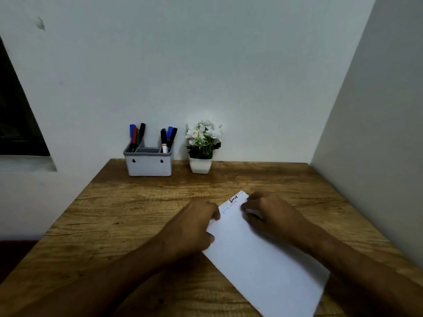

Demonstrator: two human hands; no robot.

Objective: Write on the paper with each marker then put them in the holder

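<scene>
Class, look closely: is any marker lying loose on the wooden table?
No: all visible markers stand in the holder, and the table shows none lying loose.

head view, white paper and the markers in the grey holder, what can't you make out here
- White sheet of paper, head view: bottom corner cut off by the frame's lower edge; left edge covered by the left hand.
- Writing near its top: too small and blurred to read fully.
- Right hand: curled fingers hide whether it holds something pale.
- Markers in the grey and white holder: lower halves hidden by its wall; count unclear.
</scene>
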